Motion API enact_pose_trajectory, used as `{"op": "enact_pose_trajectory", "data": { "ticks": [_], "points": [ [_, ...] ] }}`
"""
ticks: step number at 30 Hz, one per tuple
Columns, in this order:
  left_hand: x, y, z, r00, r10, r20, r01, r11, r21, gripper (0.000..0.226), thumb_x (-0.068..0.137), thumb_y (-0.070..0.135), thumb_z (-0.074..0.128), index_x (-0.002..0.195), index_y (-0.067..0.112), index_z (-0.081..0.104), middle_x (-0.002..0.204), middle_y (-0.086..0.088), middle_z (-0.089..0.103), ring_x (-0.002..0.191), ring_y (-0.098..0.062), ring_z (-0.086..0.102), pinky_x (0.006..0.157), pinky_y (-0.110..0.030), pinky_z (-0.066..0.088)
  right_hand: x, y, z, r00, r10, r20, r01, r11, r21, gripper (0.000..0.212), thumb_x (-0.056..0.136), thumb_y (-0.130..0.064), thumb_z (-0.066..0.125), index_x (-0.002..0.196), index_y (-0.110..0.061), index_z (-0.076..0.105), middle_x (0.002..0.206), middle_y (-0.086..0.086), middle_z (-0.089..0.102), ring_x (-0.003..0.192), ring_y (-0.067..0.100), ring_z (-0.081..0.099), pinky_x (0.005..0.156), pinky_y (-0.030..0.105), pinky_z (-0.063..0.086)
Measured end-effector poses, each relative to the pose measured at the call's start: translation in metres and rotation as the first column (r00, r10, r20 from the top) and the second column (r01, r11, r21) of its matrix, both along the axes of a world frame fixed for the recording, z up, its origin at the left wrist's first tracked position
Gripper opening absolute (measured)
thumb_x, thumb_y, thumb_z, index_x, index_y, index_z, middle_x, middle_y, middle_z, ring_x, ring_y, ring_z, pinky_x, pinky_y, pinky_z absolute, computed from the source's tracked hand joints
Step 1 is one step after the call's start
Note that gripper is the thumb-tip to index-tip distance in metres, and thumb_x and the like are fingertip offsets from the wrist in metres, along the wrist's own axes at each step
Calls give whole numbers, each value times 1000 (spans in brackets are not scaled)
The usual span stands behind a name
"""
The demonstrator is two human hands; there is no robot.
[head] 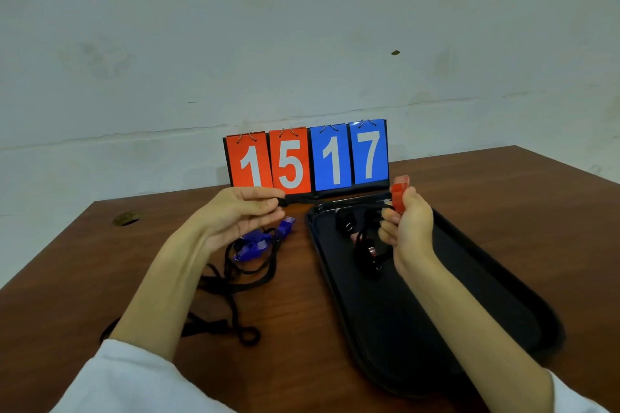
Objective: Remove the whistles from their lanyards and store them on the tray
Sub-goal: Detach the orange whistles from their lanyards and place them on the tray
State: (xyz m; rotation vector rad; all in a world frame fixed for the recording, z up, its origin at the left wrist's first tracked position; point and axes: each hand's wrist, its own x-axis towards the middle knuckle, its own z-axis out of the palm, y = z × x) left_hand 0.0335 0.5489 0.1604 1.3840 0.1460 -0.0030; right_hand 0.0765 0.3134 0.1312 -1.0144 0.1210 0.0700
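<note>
My right hand (407, 228) grips a red whistle (399, 190) above the black tray (469, 285). My left hand (235, 211) pinches the end of a black lanyard (295, 200) that stretches toward the red whistle. Two blue whistles (258, 240) lie on the table under my left hand, among tangled black lanyards (235, 282). Dark whistles with black cords (364, 245) lie in the tray, partly behind my right hand.
A flip scoreboard (307, 157) reading 15 and 17 stands at the back of the brown wooden table (302, 329), just behind the tray. A round hole (125, 219) is in the tabletop at the far left. A pale wall rises behind.
</note>
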Motion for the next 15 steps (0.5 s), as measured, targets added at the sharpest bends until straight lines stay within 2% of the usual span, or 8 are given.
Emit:
{"op": "enact_pose_trajectory", "data": {
  "ticks": [2, 4, 6, 7, 9, 11, 13, 15],
  "points": [
    [-3, 0, 1, 999, -34, 0, 34, 995, 97, 22, 82, -9, 57, 89, 4, 73, 82, -13, 73, 72, -18, 71, 62, -22, 58, 0, -1, 0, 1000, -20, 12, 21, 999, -42, 27, 101, -34, 32, 85, -17, 45, 52, -6, 33, 37, 5, 26, 33, 16, 23],
    [-4, -2, 3, 999, -35, -20, 39, 937, 346, 16, 82, -5, 61, 88, 6, 71, 79, -13, 72, 69, -18, 71, 60, -21, 57, 0, 0, 1, 999, -32, 14, 33, 998, -59, 28, 101, -33, 31, 83, -18, 45, 54, -5, 33, 38, 5, 26, 34, 16, 23],
    [-4, -6, 5, 998, -51, -39, 64, 779, 624, 8, 83, 0, 63, 87, 6, 67, 77, -11, 71, 65, -17, 71, 58, -21, 57, -1, 1, 1, 999, -48, 24, 49, 997, -61, 27, 102, -32, 31, 83, -19, 45, 55, -4, 33, 39, 5, 27, 34, 16, 24],
    [-4, -9, 4, 996, -72, -51, 86, 694, 715, 4, 85, 3, 62, 87, 7, 64, 76, -10, 70, 64, -18, 71, 57, -22, 57, -2, 1, 2, 998, -58, 35, 60, 996, -66, 26, 102, -32, 31, 83, -19, 45, 56, -4, 33, 40, 5, 28, 34, 16, 24],
    [-4, -18, 1, 995, -82, -51, 90, 601, 794, 4, 92, 11, 55, 91, 8, 57, 75, -12, 70, 61, -21, 70, 56, -27, 58, -2, 1, 2, 997, -65, 42, 69, 994, -86, 25, 102, -31, 31, 87, -17, 46, 56, -4, 34, 41, 5, 28, 35, 16, 24],
    [-1, -21, -3, 998, -62, 1, 38, 632, 774, 9, 97, 17, 46, 92, 11, 50, 78, -13, 70, 66, -24, 71, 59, -30, 58, -1, 2, 0, 998, -57, 17, 59, 991, -124, 25, 102, -31, 31, 94, -13, 47, 57, -3, 34, 39, 5, 28, 34, 16, 24],
    [2, -21, -4, 995, -11, 98, -58, 742, 667, 10, 98, 19, 42, 91, 14, 48, 94, -11, 67, 83, -23, 69, 70, -31, 58, 0, 3, -1, 999, -47, -11, 45, 984, -174, 26, 101, -31, 31, 99, -11, 47, 57, -2, 34, 38, 5, 29, 34, 16, 25],
    [6, -20, -2, 976, 131, 174, -191, 900, 392, 11, 98, 16, 43, 90, 13, 50, 100, -9, 61, 90, -19, 66, 75, -28, 57, -1, 5, -1, 999, -28, -33, 20, 976, -216, 25, 101, -32, 32, 99, -14, 50, 57, -2, 36, 41, 6, 30, 36, 17, 26]
  ]
}}
